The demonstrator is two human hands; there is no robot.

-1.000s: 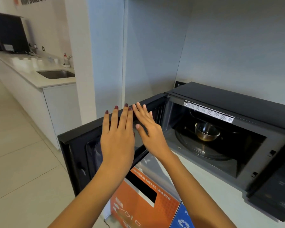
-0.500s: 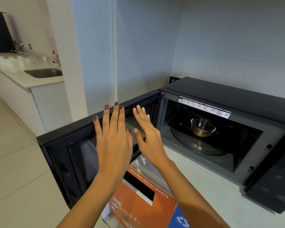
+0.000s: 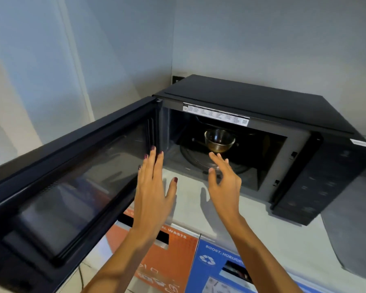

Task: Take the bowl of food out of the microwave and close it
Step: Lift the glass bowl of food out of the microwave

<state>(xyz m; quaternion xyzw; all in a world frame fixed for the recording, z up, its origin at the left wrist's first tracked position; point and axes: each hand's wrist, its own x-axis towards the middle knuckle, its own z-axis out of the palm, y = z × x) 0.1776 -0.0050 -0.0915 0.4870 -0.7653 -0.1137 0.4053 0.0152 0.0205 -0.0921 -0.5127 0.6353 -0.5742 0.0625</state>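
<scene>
A black microwave (image 3: 262,98) stands on a pale counter (image 3: 283,225) with its door (image 3: 72,180) swung wide open to the left. Inside, a small glass bowl (image 3: 219,140) with something brownish in it sits on the turntable (image 3: 190,157). My left hand (image 3: 152,193) is flat and open in front of the door's hinge side, holding nothing. My right hand (image 3: 224,180) is open with fingers spread, its fingertips at the cavity's mouth just short of the bowl, not touching it.
Below the counter edge are an orange waste bin panel (image 3: 173,256) and a blue recycling bin panel (image 3: 218,263). Pale walls close in behind and to the left. A grey mat (image 3: 353,229) lies on the counter to the right of the microwave.
Both hands have left the door and moved right toward the cavity; the right hand now reaches the opening near the bowl. The view has swung right and closer.
</scene>
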